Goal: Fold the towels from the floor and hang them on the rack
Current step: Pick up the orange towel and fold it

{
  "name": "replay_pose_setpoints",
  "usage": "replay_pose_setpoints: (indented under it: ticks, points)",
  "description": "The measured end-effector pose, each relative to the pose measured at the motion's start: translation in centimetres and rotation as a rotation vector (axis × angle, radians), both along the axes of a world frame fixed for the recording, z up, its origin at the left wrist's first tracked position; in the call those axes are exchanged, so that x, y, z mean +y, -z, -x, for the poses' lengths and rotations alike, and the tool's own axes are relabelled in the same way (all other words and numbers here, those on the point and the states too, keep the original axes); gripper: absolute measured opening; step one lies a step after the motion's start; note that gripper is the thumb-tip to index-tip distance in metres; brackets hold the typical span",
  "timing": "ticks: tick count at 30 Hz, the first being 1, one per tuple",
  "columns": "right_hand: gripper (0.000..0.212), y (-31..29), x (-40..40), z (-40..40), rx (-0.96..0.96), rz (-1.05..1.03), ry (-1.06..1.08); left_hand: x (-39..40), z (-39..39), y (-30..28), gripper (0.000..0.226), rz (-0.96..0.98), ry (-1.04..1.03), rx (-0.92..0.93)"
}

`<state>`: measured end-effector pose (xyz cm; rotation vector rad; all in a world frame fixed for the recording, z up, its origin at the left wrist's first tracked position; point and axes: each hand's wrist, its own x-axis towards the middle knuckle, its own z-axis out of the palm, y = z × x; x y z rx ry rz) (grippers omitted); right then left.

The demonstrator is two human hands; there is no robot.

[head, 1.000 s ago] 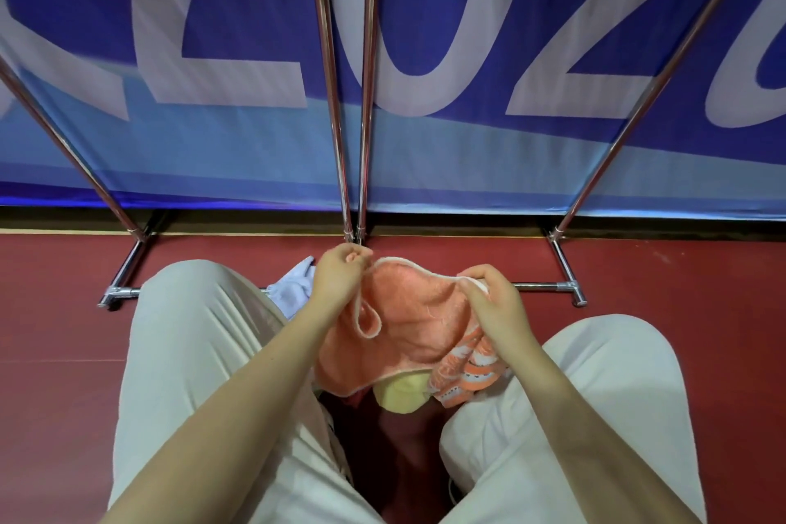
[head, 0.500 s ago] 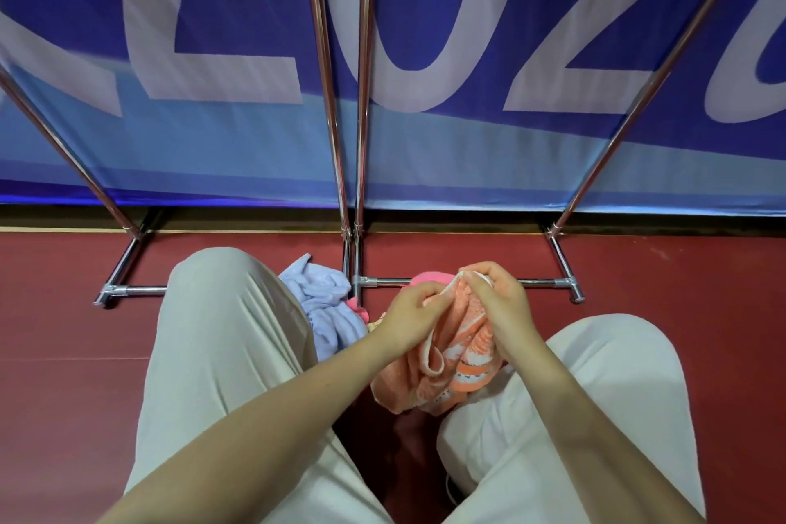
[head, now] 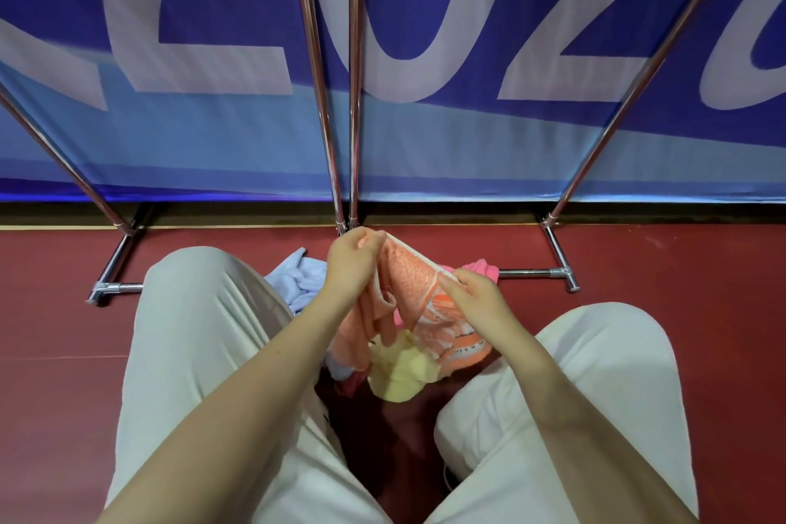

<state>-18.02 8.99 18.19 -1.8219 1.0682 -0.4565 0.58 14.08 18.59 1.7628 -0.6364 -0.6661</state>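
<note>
Head view: a person crouches on the red floor (head: 638, 353) before a chrome rack (head: 336, 98).
Left hand (head: 351, 264): pinches the orange towel (head: 419, 289) at its upper corner.
Right hand (head: 478, 298): pinches the same towel's white edge, lower.
Towel: held between the knees, above a yellow towel (head: 400, 374).
Beside: pale blue towel (head: 297, 281), pink towel (head: 482, 268) on the floor.

**Orange Towel Held Up Over the Pile**

The orange towel (head: 419, 298), terry with a white edge and a striped band near its lower end, hung stretched between two hands, its top edge slanting down to the right. Beneath it on the red floor lay a crumpled yellow towel (head: 397, 372), with a pale blue towel (head: 295, 281) to the left and a pink towel (head: 482, 268) behind. The chrome rack (head: 336, 98) stood just beyond, bare.
</note>
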Motion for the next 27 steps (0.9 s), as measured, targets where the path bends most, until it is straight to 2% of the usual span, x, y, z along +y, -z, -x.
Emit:
replay_pose_setpoints:
  ticks: [4,10,13,16,19,21,23,27]
  points:
    - [0.041,0.7,-0.5,0.0,0.024,-0.016,0.011,0.7,-1.6,-0.2,0.018,-0.018,-0.039,-0.063]
    - [0.033,1.1,-0.9,-0.1,0.058,-0.074,0.067,1.9,-4.0,0.0,0.020,-0.039,-0.130,-0.069]
    - [0.032,0.9,-0.5,-0.5,-0.025,-0.124,0.180,2.4,-4.1,0.5,0.022,-0.078,-0.127,-0.066]
    - [0.015,0.7,0.3,-0.8,-0.158,-0.180,0.288,2.4,-4.8,1.2,0.029,-0.111,-0.215,-0.048]
    - [0.019,0.6,1.4,-1.1,-0.262,-0.255,0.314,2.1,-6.0,0.7,0.031,-0.101,-0.332,0.185]
    - [0.022,0.4,2.1,-1.5,-0.296,-0.340,0.311,1.9,-5.9,0.0,0.028,-0.029,-0.395,0.427]
    - [0.026,0.3,2.7,-1.8,-0.344,-0.421,0.279,1.8,-5.0,-0.8,0.027,0.053,-0.398,0.579]
    - [0.013,-0.2,3.1,-2.0,-0.459,-0.525,0.177,1.5,-2.6,-1.9,0.031,0.003,-0.247,0.571]
